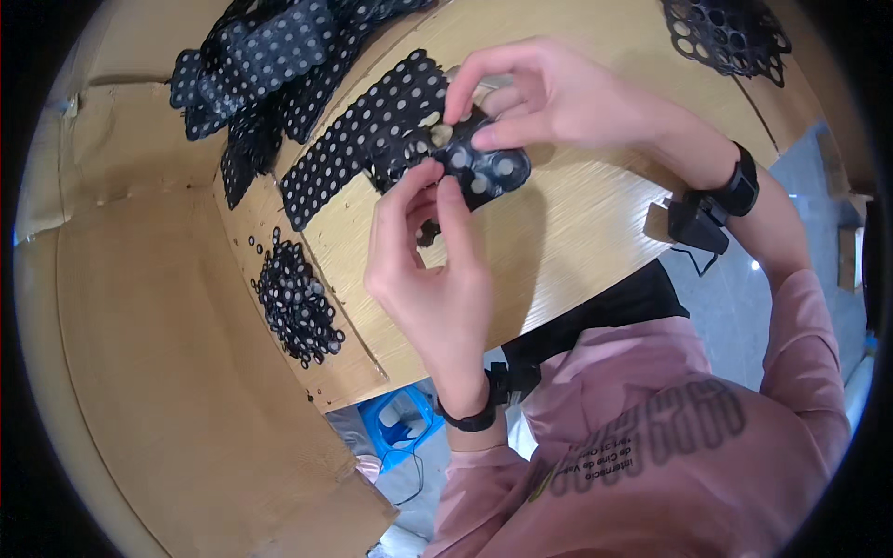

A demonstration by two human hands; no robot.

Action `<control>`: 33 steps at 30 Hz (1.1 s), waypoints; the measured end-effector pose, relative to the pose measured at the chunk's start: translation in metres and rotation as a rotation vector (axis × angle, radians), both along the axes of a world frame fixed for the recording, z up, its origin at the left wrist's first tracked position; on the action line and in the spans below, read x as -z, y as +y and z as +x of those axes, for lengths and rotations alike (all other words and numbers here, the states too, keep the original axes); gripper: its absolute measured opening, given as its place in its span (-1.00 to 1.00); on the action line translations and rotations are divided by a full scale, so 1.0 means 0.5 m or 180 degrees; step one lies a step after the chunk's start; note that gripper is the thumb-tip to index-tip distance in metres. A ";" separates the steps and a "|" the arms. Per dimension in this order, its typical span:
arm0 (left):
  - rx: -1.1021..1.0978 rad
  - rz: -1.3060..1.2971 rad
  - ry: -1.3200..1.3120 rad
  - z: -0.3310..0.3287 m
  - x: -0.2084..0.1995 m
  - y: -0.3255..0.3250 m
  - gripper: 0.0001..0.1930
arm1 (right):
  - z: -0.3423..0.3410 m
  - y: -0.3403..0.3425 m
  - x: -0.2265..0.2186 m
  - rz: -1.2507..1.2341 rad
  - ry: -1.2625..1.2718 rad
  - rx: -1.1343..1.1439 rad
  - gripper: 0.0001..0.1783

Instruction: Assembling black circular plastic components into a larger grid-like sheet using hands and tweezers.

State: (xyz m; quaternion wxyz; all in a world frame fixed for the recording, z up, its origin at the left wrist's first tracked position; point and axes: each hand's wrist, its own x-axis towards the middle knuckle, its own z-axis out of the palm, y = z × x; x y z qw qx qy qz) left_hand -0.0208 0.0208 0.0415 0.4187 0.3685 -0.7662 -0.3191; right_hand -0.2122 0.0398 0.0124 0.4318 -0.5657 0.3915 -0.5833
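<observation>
A black rubbery sheet point(367, 130) dotted with rows of pale round spots lies on the wooden table in front of me. Over its right end, both hands work at a smaller, glossy black piece point(505, 167) with pale round spots. My left hand point(433, 265) pinches the near edge of that piece between thumb and fingertips. Above it, my right hand point(549, 98) has thumb and index finger bent down against the piece's upper side, its other fingers curled. What lies right under the fingertips is partly hidden.
A heap of small black rings point(298, 302) sits at the table's left side. More spotted black sheets point(270, 56) are piled at the far left. A black web full of holes point(730, 37) lies far right. Cardboard point(139, 307) borders the left; a blue plastic stool point(400, 428) stands below.
</observation>
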 end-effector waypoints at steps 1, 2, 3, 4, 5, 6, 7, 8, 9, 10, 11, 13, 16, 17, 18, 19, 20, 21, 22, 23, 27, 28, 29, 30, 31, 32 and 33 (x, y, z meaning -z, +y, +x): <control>-0.0004 0.0100 -0.0003 -0.003 0.009 -0.005 -0.82 | 0.006 0.002 -0.002 0.0157 -0.0130 -0.0100 -0.73; 0.0027 0.0115 -0.0002 -0.004 0.014 -0.007 -0.82 | 0.008 0.003 -0.005 0.0172 -0.0130 -0.0068 -0.73; 0.0052 0.0262 0.0095 -0.003 0.017 -0.007 -0.82 | 0.010 0.001 -0.007 0.0199 -0.0195 -0.0133 -0.73; 0.0073 0.0408 0.0188 -0.003 0.020 -0.008 -0.81 | 0.012 0.001 -0.009 0.0225 -0.0263 -0.0201 -0.72; 0.0081 0.0411 0.0178 -0.006 0.025 -0.008 -0.81 | 0.012 0.004 -0.010 0.0240 -0.0251 -0.0218 -0.71; 0.0122 0.0557 0.0294 -0.011 0.031 -0.007 -0.80 | 0.009 0.005 -0.008 0.0241 -0.0254 -0.0208 -0.71; 0.0160 0.0701 0.0411 -0.015 0.034 -0.006 -0.80 | 0.006 0.006 -0.005 0.0212 -0.0238 -0.0244 -0.70; 0.0165 0.0700 0.0409 -0.020 0.032 -0.004 -0.80 | 0.005 0.005 -0.003 0.0183 -0.0220 -0.0281 -0.68; 0.0120 0.0805 0.0442 -0.024 0.029 0.000 -0.80 | 0.006 0.006 -0.003 0.0186 -0.0228 -0.0289 -0.68; 0.0074 0.0908 0.0477 -0.025 0.028 0.002 -0.80 | 0.010 0.007 -0.004 0.0101 -0.0327 -0.0295 -0.68; 0.0063 0.0907 0.0474 -0.023 0.027 0.000 -0.80 | 0.012 0.006 -0.005 0.0015 -0.0424 -0.0302 -0.67; 0.0140 0.1135 0.0628 -0.020 0.022 -0.003 -0.82 | 0.011 0.006 -0.005 0.0005 -0.0408 -0.0342 -0.66; 0.0098 0.1434 0.0686 -0.007 0.020 -0.007 -0.83 | 0.018 0.006 -0.001 0.0011 -0.0443 -0.0427 -0.66; 0.0107 0.1417 0.0691 -0.003 0.026 -0.008 -0.83 | 0.021 0.007 -0.001 0.0042 -0.0501 -0.0473 -0.66; 0.0211 0.1538 0.0790 0.005 0.035 -0.013 -0.84 | 0.022 0.007 -0.003 0.0006 -0.0493 -0.0483 -0.66; 0.0318 0.1658 0.0887 0.011 0.042 -0.019 -0.84 | 0.020 0.011 -0.004 0.0147 -0.0403 -0.0464 -0.65; 0.0319 0.1620 0.0889 0.014 0.044 -0.024 -0.84 | 0.020 0.011 -0.006 0.0288 -0.0314 -0.0442 -0.65; 0.0308 0.1636 0.0902 0.015 0.048 -0.024 -0.84 | 0.022 0.013 -0.006 0.0195 -0.0375 -0.0494 -0.63; 0.0301 0.1654 0.0914 0.017 0.049 -0.023 -0.83 | 0.023 0.010 -0.005 0.0188 -0.0374 -0.0497 -0.63; 0.0296 0.1724 0.0893 0.018 0.044 -0.023 -0.83 | 0.025 0.006 -0.002 0.0132 -0.0412 -0.0522 -0.63; 0.0245 0.1697 0.0794 0.018 0.041 -0.022 -0.83 | 0.024 0.006 -0.004 0.0190 -0.0374 -0.0562 -0.62; 0.0239 0.1670 0.0872 0.019 0.044 -0.023 -0.83 | 0.024 0.005 -0.003 0.0176 -0.0375 -0.0572 -0.62; 0.0234 0.1638 0.0946 0.020 0.044 -0.023 -0.83 | 0.026 0.004 -0.001 0.0108 -0.0458 -0.0574 -0.61; 0.0245 0.1662 0.0968 0.019 0.044 -0.024 -0.83 | 0.024 0.003 0.000 0.0083 -0.0516 -0.0555 -0.61; 0.0247 0.1601 0.0953 0.017 0.043 -0.024 -0.83 | 0.018 0.005 -0.002 0.0106 -0.0497 -0.0546 -0.61; 0.0246 0.1541 0.0938 0.015 0.042 -0.024 -0.83 | 0.010 0.008 -0.005 0.0121 -0.0452 -0.0530 -0.61; 0.0237 0.1534 0.0957 0.016 0.041 -0.022 -0.83 | 0.005 0.011 -0.007 0.0110 -0.0411 -0.0534 -0.60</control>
